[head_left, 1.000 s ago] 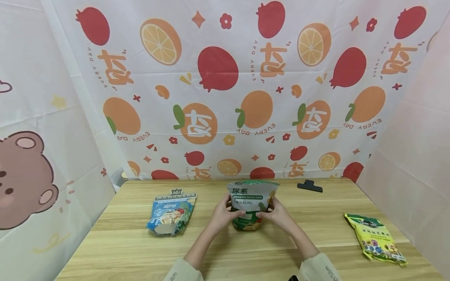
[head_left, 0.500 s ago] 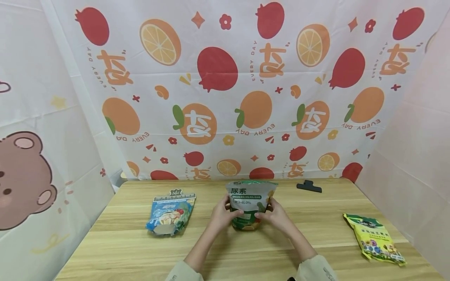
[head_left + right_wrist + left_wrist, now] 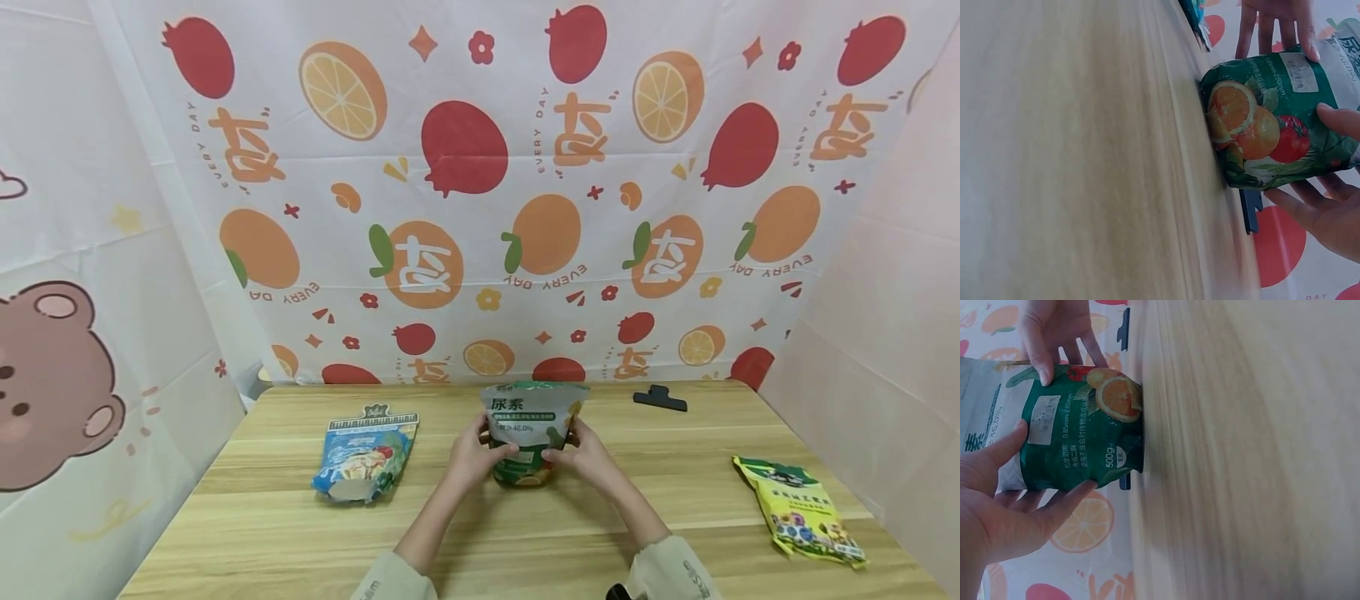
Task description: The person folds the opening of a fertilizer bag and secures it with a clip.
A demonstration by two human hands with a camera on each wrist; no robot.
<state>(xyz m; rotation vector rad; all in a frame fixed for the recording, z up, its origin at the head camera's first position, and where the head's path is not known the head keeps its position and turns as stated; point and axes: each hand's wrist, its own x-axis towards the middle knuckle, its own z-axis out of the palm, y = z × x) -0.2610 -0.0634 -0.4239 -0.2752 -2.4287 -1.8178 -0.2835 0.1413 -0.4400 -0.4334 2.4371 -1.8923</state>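
A green and white pouch of urea fertilizer [image 3: 523, 417] stands upright on the table, its printed front towards me. My left hand [image 3: 472, 457] grips its left side and my right hand [image 3: 587, 460] its right side. Both thumbs press the front, while the other fingers reach round the sides and are partly hidden. In the left wrist view, the pouch [image 3: 1079, 447] shows a white label and orange slices near its bottom. Oranges and a tomato are printed on the pouch [image 3: 1266, 140] in the right wrist view.
On the left lies a blue bag [image 3: 360, 462] with a grey clip [image 3: 375, 418] across its top. A yellow bag [image 3: 806, 512] lies at the right. Near the back edge rests a black clip [image 3: 660, 397]. Behind the wooden table [image 3: 285, 542] hangs a fruit-printed curtain [image 3: 480, 225].
The pouch has shifted very slightly away from me and to the left, with both hands still holding it. The two other bags and the black clip stay where they were.
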